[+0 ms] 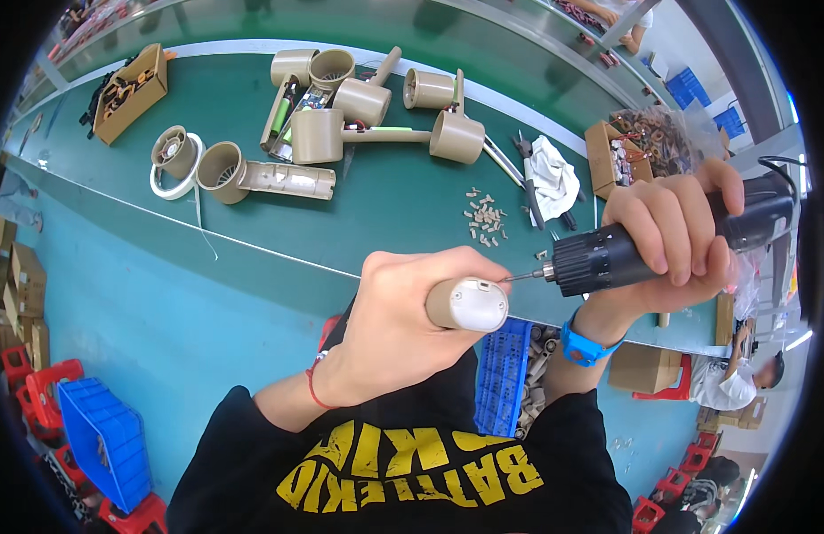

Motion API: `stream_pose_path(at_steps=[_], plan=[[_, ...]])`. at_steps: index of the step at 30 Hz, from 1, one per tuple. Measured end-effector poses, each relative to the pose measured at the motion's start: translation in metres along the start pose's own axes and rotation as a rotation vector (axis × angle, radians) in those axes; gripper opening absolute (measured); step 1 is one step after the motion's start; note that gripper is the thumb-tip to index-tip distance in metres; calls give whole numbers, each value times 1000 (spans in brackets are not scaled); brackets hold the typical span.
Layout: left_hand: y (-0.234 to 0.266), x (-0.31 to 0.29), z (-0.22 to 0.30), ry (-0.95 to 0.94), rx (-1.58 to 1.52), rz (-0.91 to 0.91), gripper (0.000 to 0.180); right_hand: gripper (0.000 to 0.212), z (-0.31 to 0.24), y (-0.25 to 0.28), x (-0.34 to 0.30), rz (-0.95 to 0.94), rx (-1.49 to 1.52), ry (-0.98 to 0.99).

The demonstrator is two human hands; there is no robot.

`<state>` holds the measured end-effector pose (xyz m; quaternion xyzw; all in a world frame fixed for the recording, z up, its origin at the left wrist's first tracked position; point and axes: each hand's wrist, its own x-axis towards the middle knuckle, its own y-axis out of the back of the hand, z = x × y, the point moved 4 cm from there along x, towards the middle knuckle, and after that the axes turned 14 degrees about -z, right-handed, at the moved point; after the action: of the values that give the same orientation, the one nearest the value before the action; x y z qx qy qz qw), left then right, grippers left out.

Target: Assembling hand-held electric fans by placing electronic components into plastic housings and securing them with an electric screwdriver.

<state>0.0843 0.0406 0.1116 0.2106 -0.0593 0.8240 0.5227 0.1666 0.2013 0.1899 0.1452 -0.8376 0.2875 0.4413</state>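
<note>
My left hand (403, 303) is closed round a beige tubular handle (443, 304), whose white oval end cap (481, 305) faces me. The rest of that part is hidden behind my fingers. In my right hand (674, 227) is a black electric screwdriver (599, 258), lying nearly level with its bit pointing left. The bit's tip reaches the side of the handle near my left fingertips; whether it touches a screw is too small to tell. On the green bench beyond, several small beige clips (485, 218) lie scattered.
Several beige round housings with handles (363, 102) stand on the green bench (278, 227). Left are a tape roll (173, 191) and a cardboard box of parts (132, 93). At right lie a white cloth (553, 178), pliers (528, 173) and a parts box (612, 160). A blue crate (501, 378) sits below the bench edge.
</note>
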Motion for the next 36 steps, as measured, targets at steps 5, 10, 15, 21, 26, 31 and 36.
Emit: stream_pose_path(at_steps=[5, 10, 15, 21, 26, 31, 36], plan=[[0, 2, -6, 99, 128, -131, 11, 33, 2, -6, 1, -93, -134, -142], [10, 14, -4, 242, 253, -140, 18, 29, -21, -18, -3, 154, -346, 109], [5, 20, -20, -30, 453, 49, 24, 27, -40, -22, -7, 213, -345, 172], [-10, 24, -33, -30, 545, -47, 22, 26, -30, -21, -10, 202, -325, 210], [-12, 24, -37, -28, 599, -75, 24, 26, -28, -11, -10, 175, -338, 154], [-11, 24, -39, -30, 583, -70, 23, 30, -19, -3, -12, 107, -303, 154], [-11, 24, -38, -20, 588, -89, 24, 24, -12, 2, -12, 177, -273, 137]])
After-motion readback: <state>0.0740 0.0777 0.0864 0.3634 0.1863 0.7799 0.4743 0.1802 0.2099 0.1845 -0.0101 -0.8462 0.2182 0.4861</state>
